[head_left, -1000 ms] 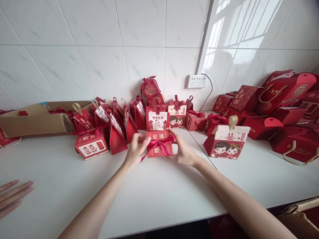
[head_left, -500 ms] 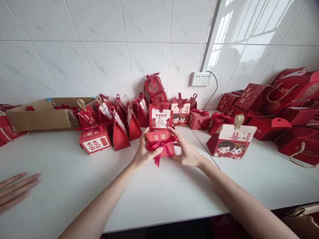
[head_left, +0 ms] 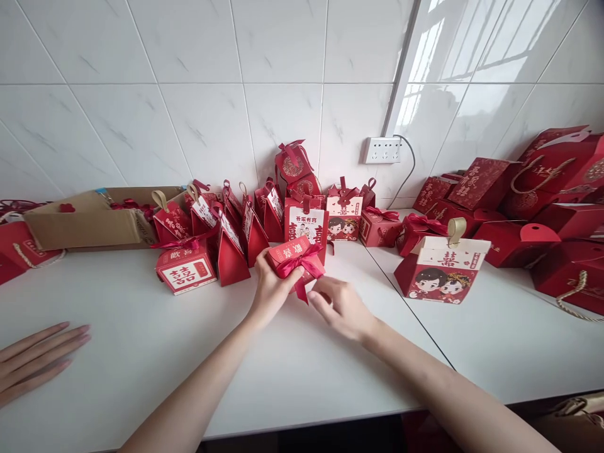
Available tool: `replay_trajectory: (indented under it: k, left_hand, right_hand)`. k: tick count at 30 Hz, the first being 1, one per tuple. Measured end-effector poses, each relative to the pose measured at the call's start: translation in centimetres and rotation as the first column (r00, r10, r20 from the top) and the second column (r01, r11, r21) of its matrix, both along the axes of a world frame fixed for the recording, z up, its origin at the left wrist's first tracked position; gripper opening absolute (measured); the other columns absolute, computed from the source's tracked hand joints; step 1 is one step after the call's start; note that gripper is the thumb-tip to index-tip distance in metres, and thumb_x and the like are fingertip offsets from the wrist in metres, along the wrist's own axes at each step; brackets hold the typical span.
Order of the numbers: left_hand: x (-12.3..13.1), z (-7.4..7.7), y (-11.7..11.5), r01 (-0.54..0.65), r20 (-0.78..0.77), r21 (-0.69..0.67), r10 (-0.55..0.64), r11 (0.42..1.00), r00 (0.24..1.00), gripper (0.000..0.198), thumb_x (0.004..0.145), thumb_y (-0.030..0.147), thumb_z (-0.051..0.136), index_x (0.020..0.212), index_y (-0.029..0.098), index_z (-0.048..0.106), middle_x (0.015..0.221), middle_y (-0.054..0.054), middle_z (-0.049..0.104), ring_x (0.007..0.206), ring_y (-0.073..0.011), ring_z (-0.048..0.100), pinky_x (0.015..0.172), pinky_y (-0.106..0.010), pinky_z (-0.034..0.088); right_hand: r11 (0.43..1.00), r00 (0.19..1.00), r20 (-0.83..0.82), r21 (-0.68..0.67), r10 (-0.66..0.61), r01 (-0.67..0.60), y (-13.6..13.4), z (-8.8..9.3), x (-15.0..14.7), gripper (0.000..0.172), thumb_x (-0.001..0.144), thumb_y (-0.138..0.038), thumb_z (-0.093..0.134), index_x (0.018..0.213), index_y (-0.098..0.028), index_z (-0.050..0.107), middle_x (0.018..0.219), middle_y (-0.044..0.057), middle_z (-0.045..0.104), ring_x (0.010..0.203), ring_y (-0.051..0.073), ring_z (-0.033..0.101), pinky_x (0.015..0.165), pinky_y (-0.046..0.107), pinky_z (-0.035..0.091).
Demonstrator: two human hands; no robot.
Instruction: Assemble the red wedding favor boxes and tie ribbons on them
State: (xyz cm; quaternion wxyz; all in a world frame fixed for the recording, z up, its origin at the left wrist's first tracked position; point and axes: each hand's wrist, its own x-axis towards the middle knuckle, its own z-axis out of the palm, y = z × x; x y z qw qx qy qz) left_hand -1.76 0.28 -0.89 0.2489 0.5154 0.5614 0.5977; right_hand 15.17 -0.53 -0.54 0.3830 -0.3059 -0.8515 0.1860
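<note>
My left hand [head_left: 270, 290] grips a small red gift box [head_left: 285, 251] by its left side, with the thumb over the front. The box is tilted and has white lettering on its lid. A dark red ribbon [head_left: 289, 268] is tied round it in a bow, one tail hanging down. Close to that tail, at the box's lower right, is my right hand [head_left: 343, 309] with fingers curled in. Whether it pinches anything is hidden. Just behind the box stands a red and white gift box [head_left: 306, 220] with a printed couple.
Several red gift boxes [head_left: 234, 248] line the tiled wall. A cardboard carton [head_left: 85, 229] lies at left, and more boxes [head_left: 516, 242] pile up at right. A cartoon-couple box [head_left: 438, 277] stands near my right arm. Another person's hand [head_left: 40, 358] rests on the white table [head_left: 155, 352].
The gift box has tilted and shifted slightly left in my left hand. My right hand has let go of the box's right side and curled its fingers near the ribbon tail.
</note>
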Motion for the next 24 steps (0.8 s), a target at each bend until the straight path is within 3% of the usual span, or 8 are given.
replay_trajectory:
  k: [3,6,8,12,16,24]
  left_hand:
    - [0.3,0.5,-0.5,0.039,-0.032,-0.053,-0.041,0.998,0.999,0.061,0.066,0.036,0.071,0.113,0.021,0.036,0.125,-0.011,0.047,0.123,-0.0253,0.043,0.106,-0.043,0.034]
    - [0.6,0.9,-0.8,0.049,-0.029,-0.040,-0.050,0.998,0.998,0.062,0.065,0.035,0.073,0.112,0.022,0.036,0.125,-0.010,0.046,0.124,-0.0251,0.042,0.106,-0.042,0.033]
    - [0.7,1.1,-0.9,0.061,-0.003,-0.054,-0.061,0.997,0.998,0.058,0.066,0.038,0.072,0.110,0.022,0.037,0.123,-0.010,0.047,0.122,-0.0247,0.044,0.104,-0.040,0.036]
    - [0.5,1.3,-1.0,0.074,0.029,-0.087,-0.072,0.993,0.997,0.048,0.069,0.041,0.069,0.103,0.021,0.041,0.117,-0.008,0.050,0.117,-0.0234,0.047,0.099,-0.037,0.040]
    - [0.2,1.5,-0.9,0.117,0.030,-0.108,-0.114,0.987,0.993,0.052,0.065,0.034,0.073,0.103,0.021,0.040,0.114,-0.007,0.052,0.112,-0.0220,0.051,0.097,-0.037,0.041]
    - [0.2,1.6,-1.0,0.127,0.073,-0.121,-0.119,0.984,0.990,0.055,0.060,0.031,0.076,0.101,0.022,0.041,0.105,-0.004,0.056,0.101,-0.0197,0.056,0.090,-0.035,0.044]
  right_hand:
    - [0.944,0.990,0.142,-0.328,0.028,0.020,-0.4,-0.4,-1.3,0.042,0.095,-0.049,0.034,0.065,-0.020,0.040,0.057,-0.003,0.041,0.051,0.010,0.036,0.053,0.026,0.032]
    - [0.872,0.995,0.010,-0.483,0.102,-0.085,-0.3,-1.0,-1.9,0.037,0.094,-0.045,0.040,0.067,-0.020,0.041,0.058,-0.004,0.040,0.051,0.009,0.035,0.051,0.024,0.031]
    - [0.853,0.990,-0.044,-0.505,0.131,-0.135,-0.2,-1.2,-2.0,0.034,0.092,-0.040,0.044,0.066,-0.019,0.042,0.058,-0.004,0.040,0.052,0.009,0.035,0.050,0.023,0.030]
    - [0.868,0.983,-0.032,-0.466,0.179,-0.173,-0.4,-1.0,-1.9,0.028,0.090,-0.031,0.047,0.067,-0.017,0.050,0.059,-0.003,0.044,0.053,0.009,0.038,0.052,0.023,0.032]
    - [0.871,0.973,-0.035,-0.438,0.230,-0.222,-0.6,-0.8,-1.7,0.024,0.090,-0.028,0.048,0.072,-0.016,0.057,0.061,-0.001,0.049,0.054,0.010,0.041,0.053,0.023,0.034]
    - [0.819,0.949,-0.059,-0.490,0.310,-0.298,-0.8,-0.8,-1.7,0.025,0.093,-0.029,0.045,0.073,-0.017,0.055,0.057,-0.002,0.050,0.051,0.009,0.046,0.052,0.022,0.038]
